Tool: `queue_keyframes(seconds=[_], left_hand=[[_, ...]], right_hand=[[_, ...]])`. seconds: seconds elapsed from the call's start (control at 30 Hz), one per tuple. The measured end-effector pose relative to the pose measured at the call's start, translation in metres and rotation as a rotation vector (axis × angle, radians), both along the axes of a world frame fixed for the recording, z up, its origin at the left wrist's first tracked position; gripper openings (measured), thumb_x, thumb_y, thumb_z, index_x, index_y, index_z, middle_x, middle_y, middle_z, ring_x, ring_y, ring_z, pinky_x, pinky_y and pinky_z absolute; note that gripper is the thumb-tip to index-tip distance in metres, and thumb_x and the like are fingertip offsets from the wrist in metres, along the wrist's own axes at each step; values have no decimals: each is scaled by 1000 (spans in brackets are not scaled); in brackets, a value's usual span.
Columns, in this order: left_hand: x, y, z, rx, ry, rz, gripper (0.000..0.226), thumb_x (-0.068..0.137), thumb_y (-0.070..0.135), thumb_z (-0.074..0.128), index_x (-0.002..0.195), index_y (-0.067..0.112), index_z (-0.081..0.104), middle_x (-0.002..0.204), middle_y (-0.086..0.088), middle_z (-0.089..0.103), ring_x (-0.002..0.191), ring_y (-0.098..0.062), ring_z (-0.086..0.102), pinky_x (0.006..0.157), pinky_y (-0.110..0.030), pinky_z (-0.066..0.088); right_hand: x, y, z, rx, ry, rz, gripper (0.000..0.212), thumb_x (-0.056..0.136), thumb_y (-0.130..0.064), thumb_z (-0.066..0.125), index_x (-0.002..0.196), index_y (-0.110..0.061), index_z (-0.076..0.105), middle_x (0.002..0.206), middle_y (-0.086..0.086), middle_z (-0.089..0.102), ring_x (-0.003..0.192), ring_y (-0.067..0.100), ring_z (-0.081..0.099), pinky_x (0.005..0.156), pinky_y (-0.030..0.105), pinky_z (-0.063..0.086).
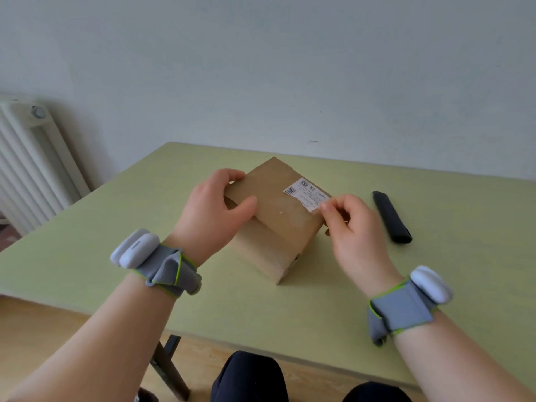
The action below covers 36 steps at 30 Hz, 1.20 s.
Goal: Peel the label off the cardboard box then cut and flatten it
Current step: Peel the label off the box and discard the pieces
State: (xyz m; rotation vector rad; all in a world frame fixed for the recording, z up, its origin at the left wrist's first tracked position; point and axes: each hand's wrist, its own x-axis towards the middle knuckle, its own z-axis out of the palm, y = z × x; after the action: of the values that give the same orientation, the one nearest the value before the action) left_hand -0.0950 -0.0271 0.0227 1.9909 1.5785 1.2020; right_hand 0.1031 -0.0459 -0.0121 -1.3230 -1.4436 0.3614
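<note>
The left hand [216, 204] clamps its grip on the cardboard box [275, 224] on the desk [87, 242]; the right hand [349, 224] pinches the label [304, 194] corner (black cutter [391, 217] lies nearby).

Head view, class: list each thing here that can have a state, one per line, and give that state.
box: closed, uncut, tilted on the table.
label: mostly stuck on the box top, near corner at the right fingertips.
left hand: grips the box's left edge.
right hand: pinches the label's near corner.
cutter: lying on the table right of the box, untouched, no blade visible.
</note>
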Motion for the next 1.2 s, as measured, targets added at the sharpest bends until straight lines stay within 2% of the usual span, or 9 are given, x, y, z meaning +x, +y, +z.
queue_keyframes(seconds=[0.1,0.2,0.27,0.4,0.6,0.8,0.93,1.13,1.2], left_hand=[[-3,2,-8,-83,-20,2,42,85,25,59,126,21,51,92,11,52,70,-2,52,56,-10,40],[-2,1,-11,-149,22,-46,41,86,27,58,126,28,49,102,9,52,82,-5,53,65,-20,41],[0,0,-12,-138,123,-54,39,86,29,56,124,30,51,120,5,47,98,-13,52,80,-24,40],[13,-1,0,67,386,-149,42,84,33,42,121,26,60,140,7,46,130,-19,38,108,-33,31],[32,2,2,61,511,-253,35,97,28,38,126,24,58,139,13,50,130,-9,41,102,-29,37],[20,3,-1,24,468,-383,34,96,29,44,127,33,57,138,20,49,129,3,39,102,-16,33],[19,5,-1,14,441,-386,33,96,29,44,125,33,58,137,20,49,128,2,41,103,-21,36],[33,21,5,56,493,-222,40,94,38,35,120,22,60,130,7,56,122,-18,49,95,-32,42],[39,24,10,103,525,-131,41,94,40,40,130,24,52,134,3,53,121,-23,48,100,-33,38]], right_hand=[[-3,-3,4,14,-13,45,26,84,-40,59,90,-15,62,82,2,64,76,14,59,73,24,48],[-5,-1,7,74,-212,-24,18,77,-28,72,88,-17,65,80,-4,57,72,4,53,67,10,38],[-7,2,12,110,-298,-68,3,78,-17,70,77,-15,67,73,-8,54,68,9,49,64,16,33],[-12,3,18,128,-365,-89,7,78,-10,67,71,-12,67,69,-7,52,70,11,46,64,18,28],[-10,0,17,98,-363,-48,9,81,-12,65,73,-9,65,73,1,61,73,16,51,65,22,32],[24,25,32,-70,11,-195,15,89,-17,55,81,-9,64,67,6,61,65,23,55,68,31,42],[51,36,37,-48,539,-293,28,94,-13,48,67,-15,54,59,1,51,37,1,49,45,23,40],[46,21,36,-30,654,-139,23,92,-11,53,69,-14,56,66,3,56,53,9,52,45,15,43],[38,15,37,-48,655,-68,20,91,-10,54,71,-13,58,67,3,58,53,7,54,48,15,46]])
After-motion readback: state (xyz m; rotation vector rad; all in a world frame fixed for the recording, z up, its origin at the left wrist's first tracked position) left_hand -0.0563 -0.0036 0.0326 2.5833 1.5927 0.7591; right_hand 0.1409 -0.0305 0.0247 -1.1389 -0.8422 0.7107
